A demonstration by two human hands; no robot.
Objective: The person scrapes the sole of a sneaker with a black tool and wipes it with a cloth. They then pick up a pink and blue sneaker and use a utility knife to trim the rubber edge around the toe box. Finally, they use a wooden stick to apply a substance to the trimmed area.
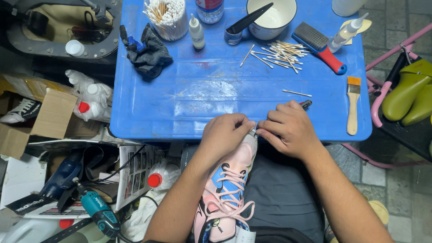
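A pink sneaker (227,189) with blue panels and pink laces lies in my lap, toe toward the blue table (193,96). My left hand (223,132) grips the toe of the sneaker. My right hand (288,127) holds a thin dark pen-like tool (306,104) with a red tip, its working end against the sneaker's toe right beside my left fingers. Both hands meet at the table's front edge.
On the table: loose cotton swabs (281,51), a cup of swabs (166,18), a white bowl (271,18), small glue bottles (196,32), a brush with red handle (319,47), a wooden paintbrush (353,105), a dark rag (148,51). A teal drill (101,216) and boxes lie left; green shoe trees (411,92) right.
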